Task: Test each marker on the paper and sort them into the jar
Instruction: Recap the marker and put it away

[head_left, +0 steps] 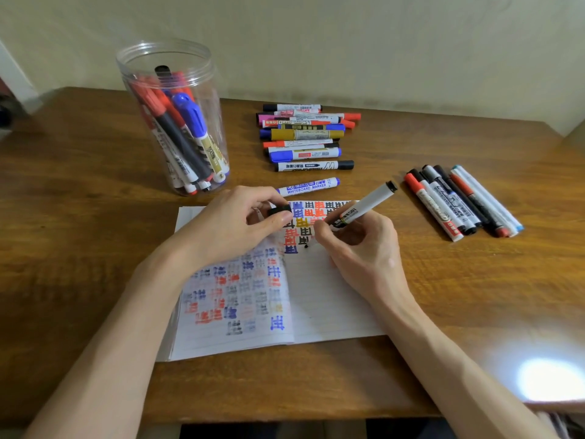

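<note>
Right hand (357,248) pinches marker (367,205) just above its tip; left hand (234,223) pinches cap (280,210).

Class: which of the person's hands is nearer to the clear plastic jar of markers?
Left. The left hand, pinching a black marker cap, lies in front of the clear plastic jar; the right hand, holding a white-barrelled marker, is farther right, over the lined paper.

wooden table (95,217), pale wall (380,42), light glare (550,378)
</note>
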`<action>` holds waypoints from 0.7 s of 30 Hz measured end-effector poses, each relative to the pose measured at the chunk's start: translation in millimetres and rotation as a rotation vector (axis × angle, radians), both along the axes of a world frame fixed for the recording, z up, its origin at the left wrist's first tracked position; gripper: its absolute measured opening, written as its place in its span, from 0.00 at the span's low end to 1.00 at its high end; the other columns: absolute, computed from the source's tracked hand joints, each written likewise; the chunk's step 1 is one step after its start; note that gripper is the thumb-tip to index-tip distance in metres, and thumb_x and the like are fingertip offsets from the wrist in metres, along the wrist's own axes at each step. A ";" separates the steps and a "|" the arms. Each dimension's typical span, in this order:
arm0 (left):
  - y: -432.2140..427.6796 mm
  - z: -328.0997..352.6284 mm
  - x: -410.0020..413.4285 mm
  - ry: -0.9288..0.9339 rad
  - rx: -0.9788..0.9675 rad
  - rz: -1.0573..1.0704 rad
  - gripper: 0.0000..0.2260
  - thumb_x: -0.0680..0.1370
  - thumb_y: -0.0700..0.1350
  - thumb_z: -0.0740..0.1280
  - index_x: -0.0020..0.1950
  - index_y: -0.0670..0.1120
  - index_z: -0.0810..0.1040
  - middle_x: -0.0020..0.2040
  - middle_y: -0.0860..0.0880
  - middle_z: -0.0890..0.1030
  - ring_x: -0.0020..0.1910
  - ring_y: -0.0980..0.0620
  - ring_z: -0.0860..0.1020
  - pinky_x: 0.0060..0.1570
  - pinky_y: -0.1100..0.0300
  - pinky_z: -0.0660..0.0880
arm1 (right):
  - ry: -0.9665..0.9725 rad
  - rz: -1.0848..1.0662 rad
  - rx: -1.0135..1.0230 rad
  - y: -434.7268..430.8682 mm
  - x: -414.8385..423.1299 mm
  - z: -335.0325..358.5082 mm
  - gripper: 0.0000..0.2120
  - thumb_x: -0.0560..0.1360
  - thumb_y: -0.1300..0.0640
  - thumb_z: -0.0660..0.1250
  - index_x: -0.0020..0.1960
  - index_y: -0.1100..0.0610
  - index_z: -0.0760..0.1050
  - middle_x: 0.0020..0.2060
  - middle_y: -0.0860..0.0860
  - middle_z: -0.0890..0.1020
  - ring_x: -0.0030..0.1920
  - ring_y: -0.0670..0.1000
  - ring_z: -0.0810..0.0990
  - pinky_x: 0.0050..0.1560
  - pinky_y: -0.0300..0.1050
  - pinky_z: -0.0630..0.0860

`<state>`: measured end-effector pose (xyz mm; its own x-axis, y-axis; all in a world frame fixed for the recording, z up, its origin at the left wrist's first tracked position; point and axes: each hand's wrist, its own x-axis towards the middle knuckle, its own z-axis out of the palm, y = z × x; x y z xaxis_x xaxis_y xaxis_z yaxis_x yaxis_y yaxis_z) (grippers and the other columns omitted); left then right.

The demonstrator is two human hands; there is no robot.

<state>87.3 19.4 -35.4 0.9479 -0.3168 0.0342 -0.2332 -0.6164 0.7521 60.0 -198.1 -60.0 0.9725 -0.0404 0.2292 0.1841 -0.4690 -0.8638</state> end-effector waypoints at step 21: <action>0.5 -1.8 2.6 0.031 -0.008 0.014 0.12 0.81 0.56 0.67 0.62 0.56 0.81 0.56 0.59 0.84 0.55 0.60 0.82 0.54 0.52 0.83 | -0.018 0.035 0.016 -1.5 0.2 1.7 0.08 0.78 0.56 0.75 0.41 0.55 0.83 0.37 0.47 0.86 0.39 0.48 0.85 0.40 0.47 0.83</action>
